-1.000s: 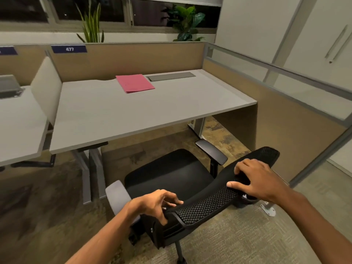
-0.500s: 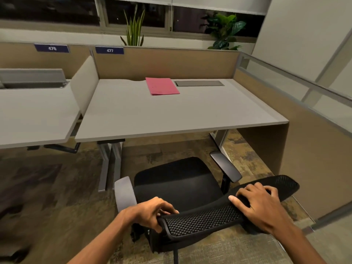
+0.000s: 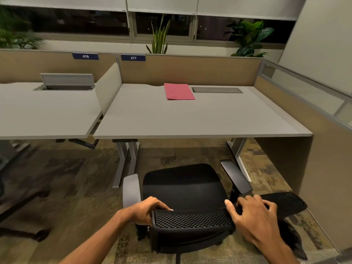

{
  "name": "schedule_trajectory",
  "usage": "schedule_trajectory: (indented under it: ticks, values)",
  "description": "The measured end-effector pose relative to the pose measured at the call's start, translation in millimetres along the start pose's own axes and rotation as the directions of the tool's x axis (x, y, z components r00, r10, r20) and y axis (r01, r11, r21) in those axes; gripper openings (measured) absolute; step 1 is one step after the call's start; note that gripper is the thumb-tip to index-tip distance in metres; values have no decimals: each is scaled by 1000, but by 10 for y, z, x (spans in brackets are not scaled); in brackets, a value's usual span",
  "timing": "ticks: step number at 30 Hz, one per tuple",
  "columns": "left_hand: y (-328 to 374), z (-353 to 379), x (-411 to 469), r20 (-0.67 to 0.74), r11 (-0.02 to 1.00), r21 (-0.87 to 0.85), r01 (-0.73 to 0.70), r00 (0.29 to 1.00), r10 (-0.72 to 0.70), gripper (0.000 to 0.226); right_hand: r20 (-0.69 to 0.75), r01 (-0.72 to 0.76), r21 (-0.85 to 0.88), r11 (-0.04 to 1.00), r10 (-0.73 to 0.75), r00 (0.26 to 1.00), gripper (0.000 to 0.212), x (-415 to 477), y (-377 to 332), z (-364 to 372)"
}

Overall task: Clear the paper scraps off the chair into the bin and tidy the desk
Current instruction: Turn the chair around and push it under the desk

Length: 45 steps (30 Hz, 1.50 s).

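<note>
A black mesh office chair (image 3: 182, 187) stands in front of the grey desk (image 3: 190, 119), its seat facing the desk and bare of scraps. My left hand (image 3: 146, 211) grips the left end of the chair's backrest top. My right hand (image 3: 253, 216) grips the backrest top toward its right end. A pink folder (image 3: 179, 91) lies flat at the back of the desk, beside a closed grey cable hatch (image 3: 217, 90). No bin shows in the head view.
A second grey desk (image 3: 45, 113) stands to the left, its cable hatch (image 3: 66, 80) raised, split off by a beige divider (image 3: 108, 88). A beige partition (image 3: 323, 149) walls the right side. Desk legs (image 3: 125, 161) stand ahead of the chair. Another chair's base (image 3: 22, 221) sits at the left.
The chair has swung round to face the desk squarely and sits closer to it. Both hands have stayed on the backrest; the view has shifted left.
</note>
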<state>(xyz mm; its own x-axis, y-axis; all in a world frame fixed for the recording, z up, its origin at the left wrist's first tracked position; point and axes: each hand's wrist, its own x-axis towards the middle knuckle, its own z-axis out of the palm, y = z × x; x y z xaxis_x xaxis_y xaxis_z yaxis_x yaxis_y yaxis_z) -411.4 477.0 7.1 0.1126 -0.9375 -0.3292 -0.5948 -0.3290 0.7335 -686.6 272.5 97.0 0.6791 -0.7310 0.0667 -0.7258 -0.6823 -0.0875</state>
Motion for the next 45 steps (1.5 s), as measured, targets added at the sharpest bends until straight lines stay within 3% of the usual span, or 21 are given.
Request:
schedule_trajectory:
  ticks: [6,13,20,24,27,31,33,35,37,38,40,42,45]
  values:
    - [-26,19,-108,-168,994,-44,105,980,-111,37,41,-68,21,997,67,997,64,-51,-114,-30]
    - [-45,-49,-80,-159,978,-108,179,968,-195,36,79,-48,5,999,47,996,76,-50,-158,-40]
    - [222,-208,-76,-136,960,-238,148,974,-184,28,75,58,-13,998,-57,996,103,52,-142,-54]
    - [362,-229,-133,-256,938,-331,100,947,-191,30,78,159,-39,986,-156,985,109,101,-121,-39]
    - [489,-231,-142,-312,906,-400,140,909,-277,35,54,177,-43,983,-175,983,105,138,-104,-25]
    - [552,-266,-187,-319,972,-120,204,919,-232,36,21,175,-23,984,-175,984,100,188,-105,-17]
    - [557,-293,-279,-369,969,-64,239,896,-246,33,18,176,-14,984,-176,984,100,211,-84,-17]
    - [600,-296,-383,-521,967,-161,199,815,-254,26,16,175,-19,984,-175,984,100,235,-56,-18]
    - [732,-271,-447,-680,956,-280,83,686,-259,35,14,177,-23,984,-176,984,99,249,-25,-18]
    - [842,-245,-459,-727,964,-257,65,644,-237,33,12,181,-20,983,-181,983,98,256,-8,-18]
    - [1133,-111,-447,-726,984,-71,164,668,-164,19,13,194,-10,981,-194,981,97,273,31,-16]
    - [1393,114,-355,-647,941,165,294,753,-121,51,19,208,2,978,-208,978,97,287,68,-12]
    - [1635,444,-156,-618,849,367,379,782,-82,87,30,214,16,977,-214,976,98,297,87,-5]
